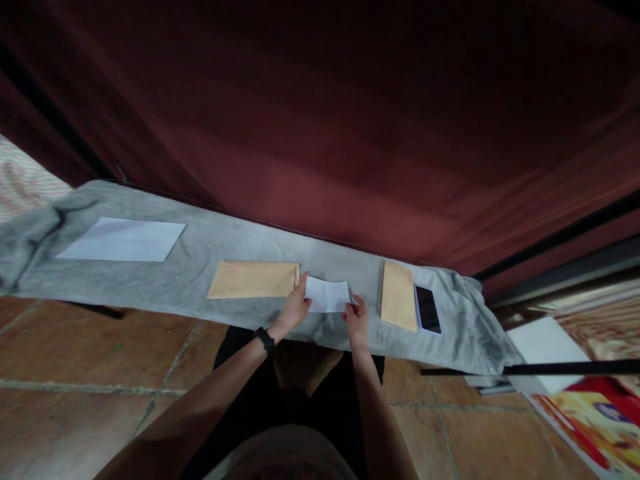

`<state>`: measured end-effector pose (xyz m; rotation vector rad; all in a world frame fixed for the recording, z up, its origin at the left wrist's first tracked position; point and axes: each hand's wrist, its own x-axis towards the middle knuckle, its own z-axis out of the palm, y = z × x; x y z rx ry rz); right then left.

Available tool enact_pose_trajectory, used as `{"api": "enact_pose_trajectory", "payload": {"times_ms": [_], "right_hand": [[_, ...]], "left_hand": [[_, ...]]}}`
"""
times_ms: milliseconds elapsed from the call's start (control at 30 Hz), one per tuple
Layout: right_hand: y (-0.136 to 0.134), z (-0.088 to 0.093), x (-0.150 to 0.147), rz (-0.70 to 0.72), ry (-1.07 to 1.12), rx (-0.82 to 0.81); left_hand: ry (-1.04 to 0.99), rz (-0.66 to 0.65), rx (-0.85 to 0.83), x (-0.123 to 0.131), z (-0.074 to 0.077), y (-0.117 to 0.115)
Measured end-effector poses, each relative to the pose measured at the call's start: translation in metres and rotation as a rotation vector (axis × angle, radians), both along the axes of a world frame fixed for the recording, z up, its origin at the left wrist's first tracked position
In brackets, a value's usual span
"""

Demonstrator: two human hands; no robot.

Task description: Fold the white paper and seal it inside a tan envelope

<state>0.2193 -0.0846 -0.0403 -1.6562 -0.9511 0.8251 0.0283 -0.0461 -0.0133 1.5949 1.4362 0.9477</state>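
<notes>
My left hand (pixel 296 305) and my right hand (pixel 356 319) pinch the two ends of a folded white paper (pixel 327 295) just above the grey cloth (pixel 165 283) that covers a narrow table. The left hand's fingers close on the paper's left edge. The right hand's fingers grip its lower right corner. A brown envelope (pixel 254 279) lies flat just left of the paper. A second brown envelope (pixel 398 294) lies to the right of it.
A phone (pixel 428 309) with a dark screen lies beside the right envelope. A white sheet (pixel 123 239) rests on the cloth at far left. A dark red curtain (pixel 350 133) hangs behind the table. Printed posters (pixel 595 413) lie on the tiled floor at right.
</notes>
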Motion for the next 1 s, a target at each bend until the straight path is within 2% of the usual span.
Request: {"api": "enact_pose_trajectory", "payload": {"times_ms": [133, 200, 333, 400, 567, 700, 800, 867, 1000], "right_hand": [[-0.004, 0.002, 0.007, 0.165, -0.436, 0.019], [-0.006, 0.004, 0.003, 0.195, -0.577, 0.019], [-0.008, 0.007, -0.003, 0.21, -0.7, -0.006], [-0.008, 0.008, -0.003, 0.218, -0.737, -0.026], [-0.008, 0.01, 0.0, 0.233, -0.797, -0.042], [-0.01, 0.011, 0.002, 0.211, -0.833, -0.056], [-0.008, 0.011, -0.002, 0.184, -0.88, -0.008], [-0.004, 0.01, -0.009, 0.235, -0.865, 0.067], [0.009, 0.003, -0.031, 0.461, -0.82, 0.154]], "left_hand": [[0.151, -0.043, 0.082, 0.0, 0.001, -0.004], [0.285, -0.089, 0.162, 0.006, 0.001, -0.01], [0.684, -0.287, 0.404, 0.023, -0.009, -0.025], [0.768, -0.365, 0.458, 0.029, -0.018, -0.03], [0.798, -0.403, 0.483, 0.032, -0.034, -0.037], [0.779, -0.405, 0.491, 0.027, -0.033, -0.04], [0.783, -0.399, 0.489, 0.026, -0.031, -0.043], [0.793, -0.407, 0.49, 0.025, -0.031, -0.044], [0.798, -0.436, 0.513, 0.026, -0.036, -0.045]]}}
